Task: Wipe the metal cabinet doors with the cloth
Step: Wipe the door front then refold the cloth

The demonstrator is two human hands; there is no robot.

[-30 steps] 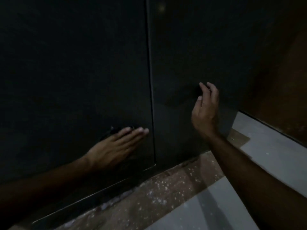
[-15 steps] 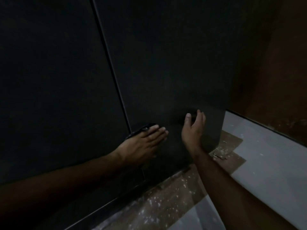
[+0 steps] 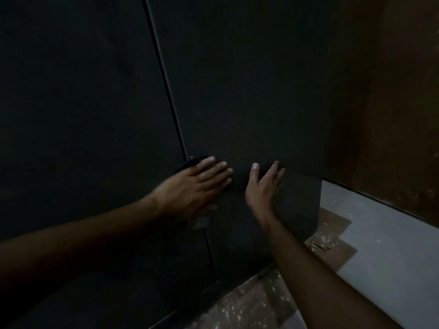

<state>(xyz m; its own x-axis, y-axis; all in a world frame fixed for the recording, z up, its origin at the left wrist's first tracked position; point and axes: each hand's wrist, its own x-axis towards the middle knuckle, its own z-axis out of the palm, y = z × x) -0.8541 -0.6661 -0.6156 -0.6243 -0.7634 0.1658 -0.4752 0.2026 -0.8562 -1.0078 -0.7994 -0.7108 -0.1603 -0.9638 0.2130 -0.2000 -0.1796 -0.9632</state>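
Our left hand point(image 3: 190, 188): fingers point(image 3: 219, 170) straight and together, pressed flat on a dark cloth point(image 3: 190, 162). Only a dark edge of the cloth shows above the knuckles, plus a paler scrap below the heel of the hand; its outline is hard to tell in this light.

Landmark: the vertical seam point(image 3: 171, 110) between the two dark matte metal cabinet doors.

The cloth and left hand sit just right of the seam, low on the right-hand door point(image 3: 249, 91). The left-hand door point(image 3: 71, 103) lies on the seam's other side, untouched.

Our right hand point(image 3: 263, 186): fingers spread, straight, holding nothing, further right of the seam on the same door, near the left hand but apart. We can't tell whether the fingertips touch the metal.

Further right still: speckled brown floor strip point(image 3: 249, 302), grey floor point(image 3: 380, 245), brown wall point(image 3: 392, 103).
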